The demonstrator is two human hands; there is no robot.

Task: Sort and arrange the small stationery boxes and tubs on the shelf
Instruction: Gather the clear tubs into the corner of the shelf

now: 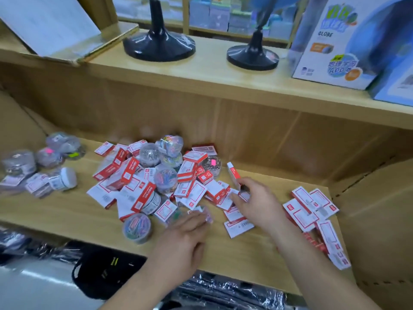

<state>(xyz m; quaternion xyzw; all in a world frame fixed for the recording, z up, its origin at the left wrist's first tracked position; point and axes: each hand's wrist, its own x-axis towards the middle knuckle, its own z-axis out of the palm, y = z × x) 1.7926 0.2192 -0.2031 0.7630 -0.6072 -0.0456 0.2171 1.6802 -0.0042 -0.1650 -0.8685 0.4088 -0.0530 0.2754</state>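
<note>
A jumbled heap of small red-and-white stationery boxes (143, 186) and clear round tubs of clips (165, 177) lies in the middle of the wooden shelf (234, 249). My right hand (257, 202) holds one red-and-white box (233, 175) upright at the heap's right edge. My left hand (185, 233) reaches into the front of the heap, its fingertips on a small blurred box (206, 214). A group of red-and-white boxes (312, 209) lies flat at the right. Several tubs (60, 177) sit apart at the left. One tub of coloured clips (137, 227) stands near the front edge.
The upper shelf carries two black globe stands (158, 44) (252, 55) and a boxed globe (348, 41) at the right. A cardboard wall (380, 209) bounds the shelf on the right. Dark wrapped goods (100, 271) lie below the shelf's front edge.
</note>
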